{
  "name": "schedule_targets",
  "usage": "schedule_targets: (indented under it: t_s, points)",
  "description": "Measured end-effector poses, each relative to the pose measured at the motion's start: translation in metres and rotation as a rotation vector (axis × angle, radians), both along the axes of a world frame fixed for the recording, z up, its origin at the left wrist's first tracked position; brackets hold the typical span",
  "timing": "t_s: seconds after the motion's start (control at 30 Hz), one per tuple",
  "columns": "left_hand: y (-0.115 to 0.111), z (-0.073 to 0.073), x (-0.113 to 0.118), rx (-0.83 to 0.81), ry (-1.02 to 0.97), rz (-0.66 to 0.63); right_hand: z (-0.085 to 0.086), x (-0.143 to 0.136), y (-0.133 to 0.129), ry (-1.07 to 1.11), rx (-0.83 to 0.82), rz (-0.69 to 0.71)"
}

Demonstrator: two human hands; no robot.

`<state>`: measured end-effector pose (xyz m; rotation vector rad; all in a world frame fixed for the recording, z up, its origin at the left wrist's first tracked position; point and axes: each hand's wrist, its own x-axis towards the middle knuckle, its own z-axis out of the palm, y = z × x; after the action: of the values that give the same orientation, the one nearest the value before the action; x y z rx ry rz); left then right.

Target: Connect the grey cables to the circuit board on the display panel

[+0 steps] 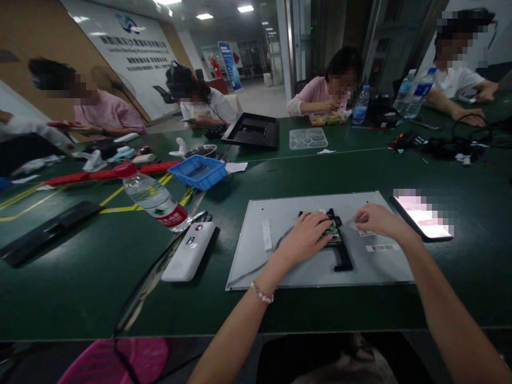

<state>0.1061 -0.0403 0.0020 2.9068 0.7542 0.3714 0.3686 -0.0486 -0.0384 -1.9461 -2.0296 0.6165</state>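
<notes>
A flat grey panel lies on the green table in front of me. On its middle sits a black frame with a green circuit board in it. My left hand lies over the frame and board with its fingers spread, covering part of both. To the right, my right hand is over the panel beside a small white label, its fingers curled together; whatever they may hold is too small to make out. A grey cable runs from under my left hand to the panel's lower left corner.
A lit phone lies right of the panel. On the left are a white power bank, a tilted water bottle, a blue tray and a black bar. Several people sit across the table, near a black casing and bottles.
</notes>
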Motion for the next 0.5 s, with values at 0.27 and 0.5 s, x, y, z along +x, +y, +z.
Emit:
schedule_targets:
  t_s: [0.27, 0.5]
  points:
    - [0.001, -0.002, 0.001, 0.015, 0.021, -0.032, 0.008, -0.009, -0.001, 0.165, -0.008, 0.061]
    - [0.0, -0.003, 0.002, 0.042, 0.023, -0.031, 0.013, -0.021, -0.019, 0.504, -0.067, 0.061]
